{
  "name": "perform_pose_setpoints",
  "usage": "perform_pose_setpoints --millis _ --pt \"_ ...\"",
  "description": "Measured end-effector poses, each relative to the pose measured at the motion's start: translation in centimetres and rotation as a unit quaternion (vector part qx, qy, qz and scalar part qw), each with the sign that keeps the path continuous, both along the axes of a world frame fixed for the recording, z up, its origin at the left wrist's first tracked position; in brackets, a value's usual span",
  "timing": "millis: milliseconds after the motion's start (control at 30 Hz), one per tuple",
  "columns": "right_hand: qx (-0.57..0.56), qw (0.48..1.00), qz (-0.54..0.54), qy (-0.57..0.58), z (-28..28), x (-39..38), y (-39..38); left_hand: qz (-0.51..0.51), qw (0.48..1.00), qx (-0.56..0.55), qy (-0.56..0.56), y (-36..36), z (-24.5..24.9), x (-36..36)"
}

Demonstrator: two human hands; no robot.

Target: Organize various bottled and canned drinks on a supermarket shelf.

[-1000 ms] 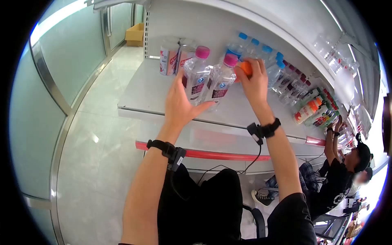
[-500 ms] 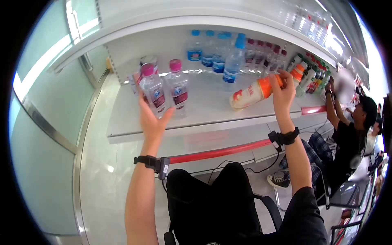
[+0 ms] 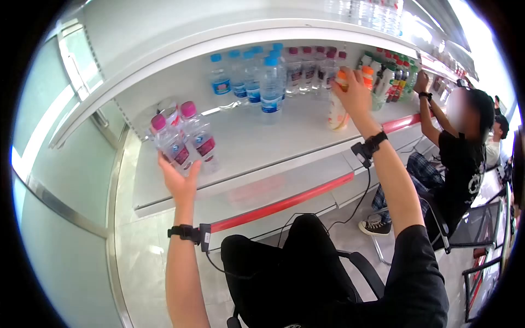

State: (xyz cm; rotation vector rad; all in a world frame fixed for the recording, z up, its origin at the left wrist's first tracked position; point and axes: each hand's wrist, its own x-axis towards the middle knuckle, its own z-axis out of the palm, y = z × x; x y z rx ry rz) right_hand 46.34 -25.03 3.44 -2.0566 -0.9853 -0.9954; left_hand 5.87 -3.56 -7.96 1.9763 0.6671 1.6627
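My left hand grips a clear bottle with a pink cap at the left end of a white shelf; a second pink-capped bottle stands right beside it. My right hand is closed around the top of a pale bottle with an orange cap, which stands upright on the shelf further right. Between my hands, blue-capped water bottles stand near the back.
Dark-capped bottles and green and orange drinks line the shelf to the right. A seated person in black reaches to the shelf there. A red strip edges the lower shelf; my knees are below.
My right hand has tipped the orange-capped bottle from lying on its side to standing upright. My left hand stayed on the pink-capped bottle. The view swung right.
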Motion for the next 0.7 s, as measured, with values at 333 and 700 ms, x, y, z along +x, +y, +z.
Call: perform_pose_setpoints --millis 333,700 --pt "0.138 0.979 0.103 -0.107 2.3 -3.0 0.6 0.016 1.000 -0.009 0.012 -0.2 0.1 -0.2" --pt "-0.144 0.977 0.152 0.041 4.9 6.1 18.1 0.050 0.999 0.016 0.009 -0.2 0.0 -0.3"
